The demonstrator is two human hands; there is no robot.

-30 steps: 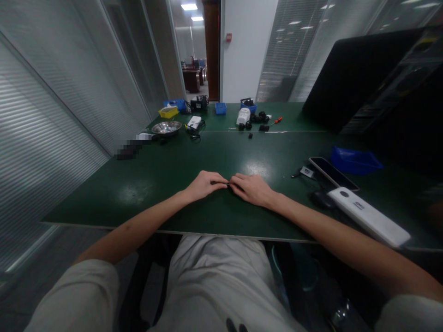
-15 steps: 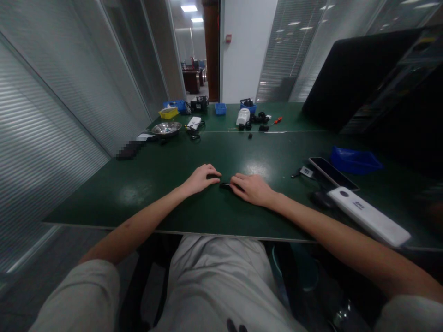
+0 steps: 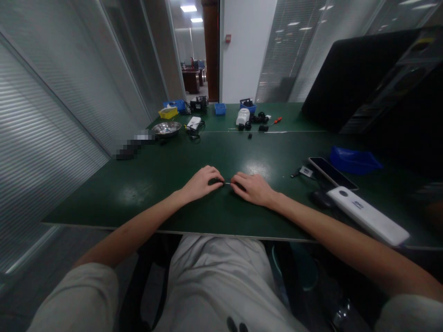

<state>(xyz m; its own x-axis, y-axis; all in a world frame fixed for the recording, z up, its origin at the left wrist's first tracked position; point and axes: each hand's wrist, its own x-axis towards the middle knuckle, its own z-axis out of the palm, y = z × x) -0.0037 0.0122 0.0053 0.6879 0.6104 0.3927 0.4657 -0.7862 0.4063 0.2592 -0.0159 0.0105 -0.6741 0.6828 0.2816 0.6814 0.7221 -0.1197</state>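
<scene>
Both of my hands are over the green table (image 3: 194, 216), close together near its middle. My left hand (image 3: 203, 183) is closed in a pinch on the left end of a small dark object (image 3: 222, 182). A thin, light-coloured piece (image 3: 227, 183) shows in the narrow gap between the fingertips. My right hand (image 3: 252, 188) pinches at the right side of that gap; its fingers hide most of what they hold. The small parts are too tiny to name.
On the right lie a white oblong device (image 3: 370, 216), a phone (image 3: 332, 173), a blue tray (image 3: 356, 160) and a dark mouse (image 3: 321, 199). Farther back are a metal bowl (image 3: 166, 129), a yellow basket (image 3: 168, 112), cables and a red screwdriver (image 3: 277, 120).
My left hand has moved slightly right and its fingertips have closed on the dark object. A thin light piece now shows between the hands. My right hand has barely moved.
</scene>
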